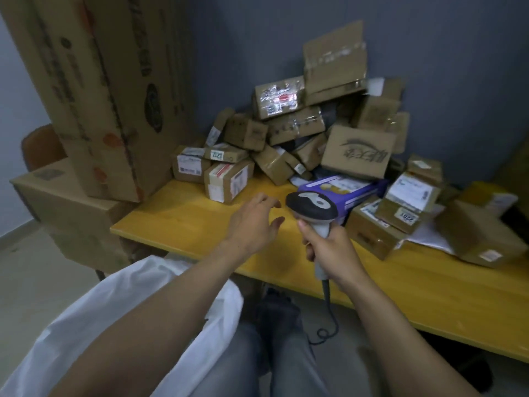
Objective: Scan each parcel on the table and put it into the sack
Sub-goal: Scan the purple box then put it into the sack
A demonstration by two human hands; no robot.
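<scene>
Over the yellow counter (183, 222) the right hand (326, 247) gripped the scanner (312, 206) while the left hand (252, 224), spread and empty, stretched toward the parcels (300, 130) heaped at the counter's back, the white sack (160, 285) sitting below its front edge, so picking one parcel up looked due next.

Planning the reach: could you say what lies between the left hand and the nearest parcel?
Only bare yellow table between left hand and parcel, seen in the head view.
</scene>
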